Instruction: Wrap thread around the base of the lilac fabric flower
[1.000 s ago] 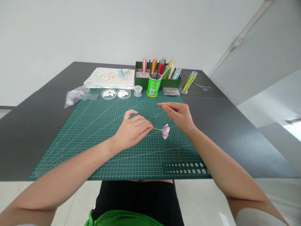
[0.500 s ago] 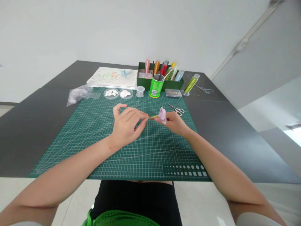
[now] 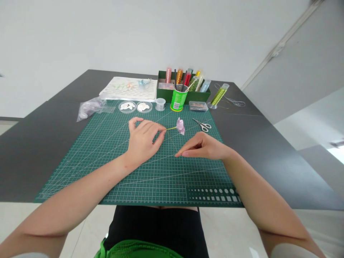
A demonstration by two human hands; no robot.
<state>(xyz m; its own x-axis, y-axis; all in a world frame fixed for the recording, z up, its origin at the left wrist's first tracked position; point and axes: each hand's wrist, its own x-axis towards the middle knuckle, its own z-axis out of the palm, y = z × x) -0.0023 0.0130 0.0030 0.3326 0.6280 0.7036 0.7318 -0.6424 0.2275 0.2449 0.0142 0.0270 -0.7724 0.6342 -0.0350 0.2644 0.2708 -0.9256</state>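
A pale lilac artificial flower [image 3: 180, 126] on a thin yellow-green stem points to the right above the cutting mat. My left hand [image 3: 144, 139] pinches the stem's end between thumb and fingertips, with the little finger raised. Lower and to the right, my right hand [image 3: 202, 146] is apart from the flower, thumb and index finger pressed together. Whatever sits in that pinch, if anything, is too small to make out. Small scissors [image 3: 202, 124] with pale handles lie just beyond my right hand.
On the green cutting mat [image 3: 150, 186] stand two dishes of white pieces [image 3: 127, 106], a small spool [image 3: 160, 104], a green can [image 3: 178, 99] with tools and a flat clear box [image 3: 198, 106]. Behind are a box of ribbon rolls [image 3: 165, 94] and white sheets [image 3: 129, 89]. A plastic bag [image 3: 90, 108] lies left.
My right hand has come off the flower and moved down toward me, its fingertips pinched. The flower, still in my left hand, has shifted slightly left and up.
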